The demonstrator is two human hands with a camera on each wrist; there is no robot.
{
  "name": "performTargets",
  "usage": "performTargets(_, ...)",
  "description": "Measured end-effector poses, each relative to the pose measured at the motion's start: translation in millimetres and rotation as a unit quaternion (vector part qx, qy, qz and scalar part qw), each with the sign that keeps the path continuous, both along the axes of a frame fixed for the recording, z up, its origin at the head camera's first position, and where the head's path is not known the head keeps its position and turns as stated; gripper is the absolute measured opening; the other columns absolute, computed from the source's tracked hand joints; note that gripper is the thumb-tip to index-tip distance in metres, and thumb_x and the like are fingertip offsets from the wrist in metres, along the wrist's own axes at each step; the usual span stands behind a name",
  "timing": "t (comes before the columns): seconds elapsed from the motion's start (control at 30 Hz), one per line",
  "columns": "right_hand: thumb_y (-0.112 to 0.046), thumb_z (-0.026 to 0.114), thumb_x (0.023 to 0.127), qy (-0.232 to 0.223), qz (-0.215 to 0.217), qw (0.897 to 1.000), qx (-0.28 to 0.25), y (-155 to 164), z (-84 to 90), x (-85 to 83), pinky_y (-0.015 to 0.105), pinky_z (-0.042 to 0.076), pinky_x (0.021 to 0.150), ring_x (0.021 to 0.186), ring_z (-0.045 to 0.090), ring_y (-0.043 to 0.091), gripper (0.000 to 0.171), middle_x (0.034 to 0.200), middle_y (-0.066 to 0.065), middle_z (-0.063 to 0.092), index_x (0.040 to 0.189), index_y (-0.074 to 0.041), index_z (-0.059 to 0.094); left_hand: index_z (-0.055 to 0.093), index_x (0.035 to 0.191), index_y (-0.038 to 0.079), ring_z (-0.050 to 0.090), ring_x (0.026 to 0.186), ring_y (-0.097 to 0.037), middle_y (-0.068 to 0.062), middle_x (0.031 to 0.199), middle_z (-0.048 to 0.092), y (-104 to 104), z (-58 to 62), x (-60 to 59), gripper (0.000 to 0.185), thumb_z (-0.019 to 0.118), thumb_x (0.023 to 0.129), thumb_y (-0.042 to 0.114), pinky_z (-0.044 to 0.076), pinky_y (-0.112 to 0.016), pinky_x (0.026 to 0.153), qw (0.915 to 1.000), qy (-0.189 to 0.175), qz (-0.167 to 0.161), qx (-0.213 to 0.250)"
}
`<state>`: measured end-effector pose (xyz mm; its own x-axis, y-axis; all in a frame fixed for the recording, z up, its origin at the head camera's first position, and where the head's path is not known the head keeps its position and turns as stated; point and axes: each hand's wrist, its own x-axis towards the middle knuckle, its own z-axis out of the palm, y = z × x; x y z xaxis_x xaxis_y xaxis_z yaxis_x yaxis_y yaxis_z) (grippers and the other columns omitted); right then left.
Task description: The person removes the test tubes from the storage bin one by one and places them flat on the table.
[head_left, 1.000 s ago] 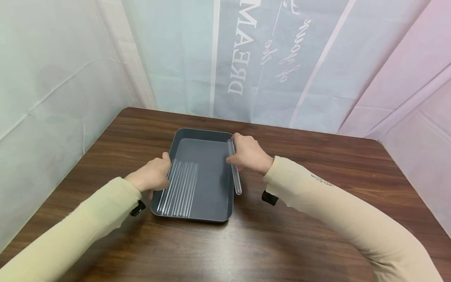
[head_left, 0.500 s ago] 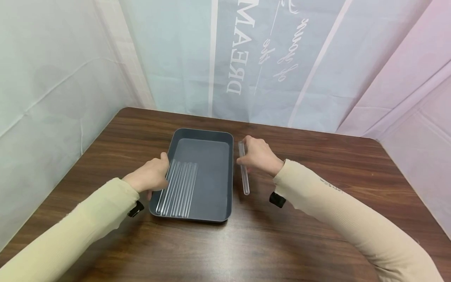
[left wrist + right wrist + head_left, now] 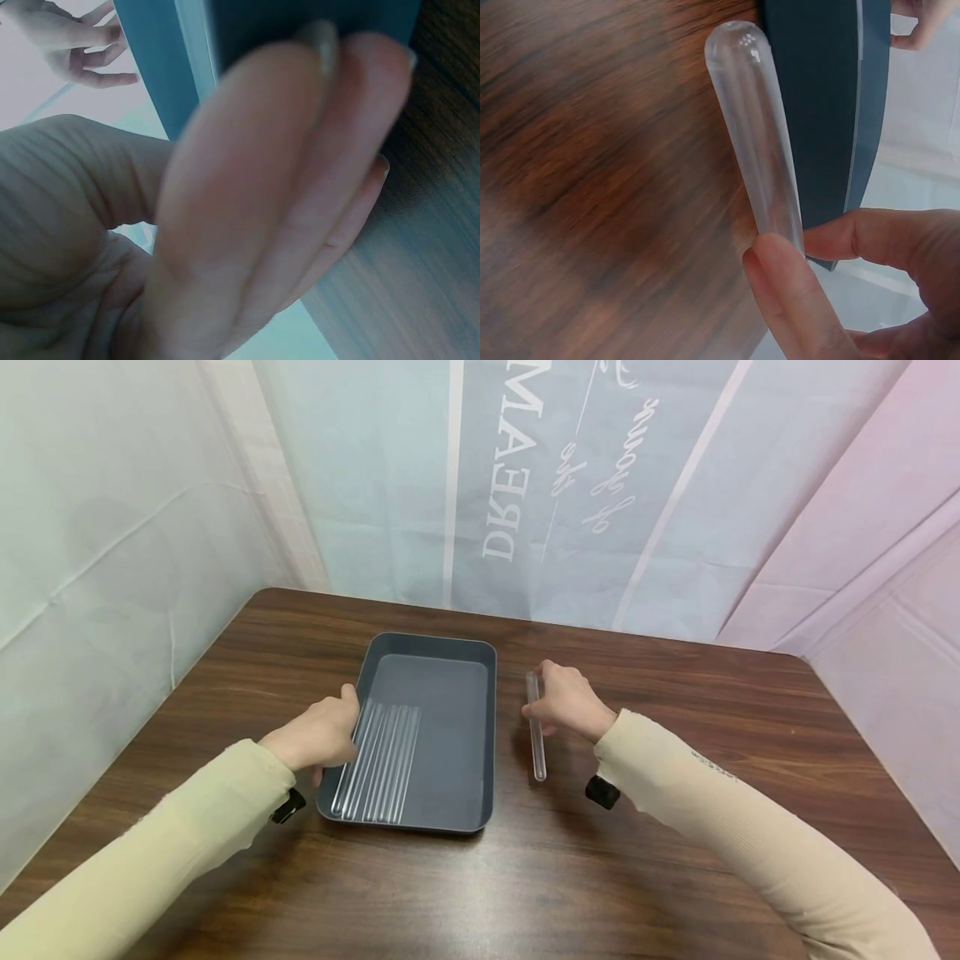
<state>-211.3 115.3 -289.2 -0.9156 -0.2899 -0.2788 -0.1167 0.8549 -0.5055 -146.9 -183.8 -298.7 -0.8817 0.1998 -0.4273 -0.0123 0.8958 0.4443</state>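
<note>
Wooden bench (image 3: 675,710): right hand (image 3: 567,700) pinches 1 tube (image 3: 536,737) just beside the tray (image 3: 486,735), seemingly setting it down; left hand (image 3: 318,735) grips the tray's left rim beside 5 tubes (image 3: 377,762).

Right of the tray (image 3: 491,727), bare table (image 3: 675,710) gives free passage; its rim blocks low sideways reach.
</note>
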Motion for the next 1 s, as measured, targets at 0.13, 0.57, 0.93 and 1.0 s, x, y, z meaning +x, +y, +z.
performTargets(0.13,-0.012,0.065,0.087,-0.004,-0.002,1.0,0.002,4,-4.1,-0.8,0.037,0.059,0.077,0.061,0.07,0.02,0.063,0.104,0.027,0.063,0.139,0.008,0.035,-0.005,0.142,-0.02,0.058,0.035,-0.021,-0.027,0.068,0.06,1,0.8,-0.1,0.081,0.047,0.082,-0.009,0.052,-0.03,0.038,1.0,0.0,-0.001,-0.008)
performTargets(0.57,-0.008,0.064,0.087,-0.02,-0.014,1.0,-0.014,12,-14.7,-3.4,0.033,0.06,0.06,0.061,0.07,0.022,0.058,0.101,0.029,0.06,0.134,0.011,0.037,-0.005,0.142,-0.02,0.058,0.035,-0.02,-0.029,0.073,0.062,2,0.4,-0.5,0.08,0.047,0.082,-0.008,0.051,-0.03,0.038,0.9999,0.0,0.004,-0.01)
performTargets(0.93,-0.007,0.065,0.086,-0.026,-0.019,0.999,-0.007,16,-23.8,-4.8,0.032,0.06,0.058,0.058,0.069,0.02,0.06,0.103,0.031,0.06,0.136,0.012,0.035,-0.005,0.142,-0.02,0.058,0.035,-0.021,-0.025,0.065,0.06,1,-2.2,0.3,0.08,0.046,0.081,-0.009,0.052,-0.03,0.038,1.0,0.0,0.002,-0.003)
performTargets(1.0,-0.007,0.065,0.086,-0.024,-0.018,1.0,-0.008,16,-25.6,-4.5,0.031,0.06,0.057,0.057,0.069,0.019,0.061,0.101,0.03,0.06,0.136,0.012,0.035,-0.006,0.142,-0.02,0.058,0.035,-0.021,-0.023,0.064,0.059,0,-2.6,1.0,0.081,0.047,0.081,-0.009,0.052,-0.03,0.038,1.0,-0.001,0.002,0.0)
